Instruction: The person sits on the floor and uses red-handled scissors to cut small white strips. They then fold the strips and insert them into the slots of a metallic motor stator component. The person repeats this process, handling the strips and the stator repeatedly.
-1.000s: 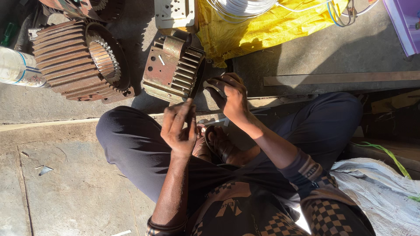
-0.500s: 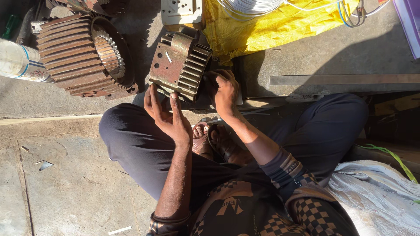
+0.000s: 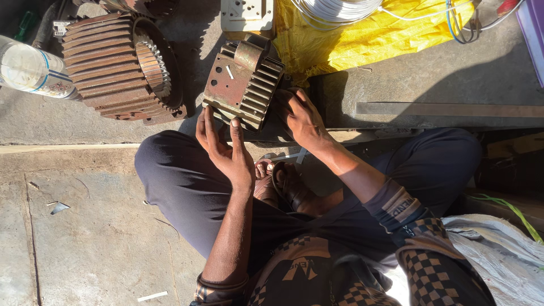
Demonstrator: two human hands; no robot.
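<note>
A rusty finned metal housing [image 3: 243, 85] stands on the ground in front of my crossed legs. My left hand [image 3: 225, 150] is open with the palm facing me, and its fingertips touch the housing's lower edge. My right hand [image 3: 303, 116] curls around the housing's shaded right side, beside the fins. A small pale pin lies on the housing's flat plate. My sandalled feet [image 3: 283, 181] rest just below both hands.
A large rusty ribbed motor body [image 3: 116, 68] lies to the left, with a clear plastic bottle [image 3: 34, 69] beside it. A yellow sheet [image 3: 362, 39] carrying coiled white wire lies behind, and next to it a pale metal block [image 3: 247, 17]. A concrete step [image 3: 447, 107] runs right.
My left hand has risen from my lap and spread open against the housing's lower edge. My right hand has stayed at the housing's right side.
</note>
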